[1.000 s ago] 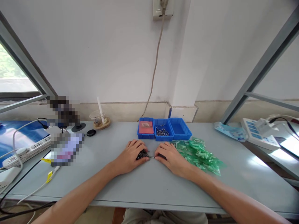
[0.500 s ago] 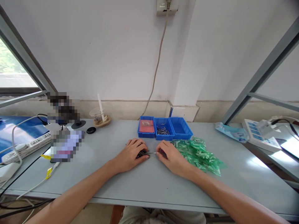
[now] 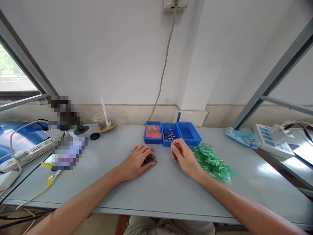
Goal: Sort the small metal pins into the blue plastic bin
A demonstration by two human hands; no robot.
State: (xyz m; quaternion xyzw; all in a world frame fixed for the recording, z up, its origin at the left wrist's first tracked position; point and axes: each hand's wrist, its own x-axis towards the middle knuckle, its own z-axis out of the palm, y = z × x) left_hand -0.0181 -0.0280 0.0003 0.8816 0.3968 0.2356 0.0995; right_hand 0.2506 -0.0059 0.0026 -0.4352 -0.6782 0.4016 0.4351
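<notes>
My left hand lies cupped on the table, its fingers and thumb curled around a pile of small metal pins. Thin dark and shiny ends stick out on the pile's right side; the palm covers the rest. Raised slightly over the table, my right hand has its fingers curled in, and whatever they hold is hidden. Just beyond it stands the middle blue bin, with similar metal pieces inside. Green plastic bags lie beside my right wrist, partly behind it.
A blue bin with a red packet adjoins the middle one on the left; another blue bin adjoins it on the right. Farther left are a phone, a black round lid and a power strip. A light-blue packet lies right.
My right hand has moved up and right, away from the pile toward the middle bin, and turned with its fingers curled. My left hand stays over the pile.
</notes>
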